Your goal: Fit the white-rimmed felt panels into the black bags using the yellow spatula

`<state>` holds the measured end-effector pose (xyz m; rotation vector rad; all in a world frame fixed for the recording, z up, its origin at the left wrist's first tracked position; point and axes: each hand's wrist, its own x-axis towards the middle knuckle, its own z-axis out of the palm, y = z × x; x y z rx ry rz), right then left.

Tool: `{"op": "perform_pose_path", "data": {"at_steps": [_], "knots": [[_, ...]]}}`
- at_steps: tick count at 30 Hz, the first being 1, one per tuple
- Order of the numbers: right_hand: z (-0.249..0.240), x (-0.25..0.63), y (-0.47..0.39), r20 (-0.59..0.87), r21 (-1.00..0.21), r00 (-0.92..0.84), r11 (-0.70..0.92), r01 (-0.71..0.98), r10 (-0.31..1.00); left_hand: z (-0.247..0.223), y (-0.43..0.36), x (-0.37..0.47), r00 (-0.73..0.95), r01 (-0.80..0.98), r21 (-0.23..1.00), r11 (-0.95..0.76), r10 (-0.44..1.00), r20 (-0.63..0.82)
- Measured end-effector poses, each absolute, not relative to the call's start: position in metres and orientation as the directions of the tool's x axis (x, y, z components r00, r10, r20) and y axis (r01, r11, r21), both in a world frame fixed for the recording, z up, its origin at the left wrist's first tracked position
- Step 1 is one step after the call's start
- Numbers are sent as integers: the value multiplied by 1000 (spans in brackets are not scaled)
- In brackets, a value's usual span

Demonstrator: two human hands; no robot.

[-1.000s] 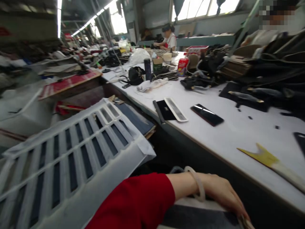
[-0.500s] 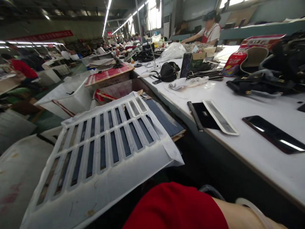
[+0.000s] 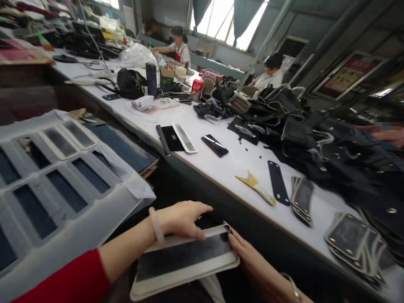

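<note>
A long dark panel with a pale border (image 3: 186, 256) lies tilted low in the view, above the lap. My right hand (image 3: 241, 246) grips its right end, with the fingers partly hidden behind it. Over its upper edge is my left hand (image 3: 183, 219), fingers spread and the thumb near the pale border. To the left, a white sheet with rectangular slots (image 3: 104, 223) holds two similar panels (image 3: 59, 143) near its top edge. On the white table, another pale-bordered strip (image 3: 184, 137) rests beside a black flat piece (image 3: 171, 139).
The white table (image 3: 217, 172) runs diagonally, its edge beyond my hands. On it are a phone (image 3: 214, 145), a yellow-tipped tool (image 3: 255, 188), a black strip (image 3: 278, 182), stacked panels (image 3: 355, 242) and black bags (image 3: 290, 126). A person (image 3: 183, 48) sits at the back.
The view has swung right, showing more of the table. Both hands and the panel held by my right hand have come into view; before, only a red sleeve and a forearm showed.
</note>
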<state>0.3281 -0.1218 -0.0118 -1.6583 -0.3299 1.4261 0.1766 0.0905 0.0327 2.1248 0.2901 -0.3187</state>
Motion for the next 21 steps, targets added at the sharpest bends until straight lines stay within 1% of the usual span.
{"op": "perform_pose_path", "data": {"at_steps": [3,5,7,8,10,13,15,18,21], "knots": [[-12,332,-124,-600,-760,198,-475,-444,775,38,80,138,899,434,733,-524,303,-316],[-14,335,-129,-562,-750,156,-420,-511,812,37,71,119,865,482,717,-503,406,-295],[-18,339,-130,-567,-732,150,-411,-543,810,34,60,109,829,516,706,-485,491,-268],[-22,342,-129,-582,-734,150,-436,-521,799,32,54,108,810,529,700,-479,530,-251],[-32,349,-119,-617,-750,148,-520,-408,773,29,41,113,774,558,682,-473,594,-221],[-57,360,-86,-661,-743,115,-627,-235,741,28,26,131,737,603,636,-482,641,-214],[-76,367,-58,-683,-724,58,-664,-186,729,27,23,143,717,645,595,-479,647,-257],[-103,373,-23,-700,-709,-15,-697,-111,714,26,30,153,675,715,540,-445,640,-367],[-123,369,-19,-707,-701,-21,-705,-103,707,28,38,156,686,716,525,-460,599,-412]]}}
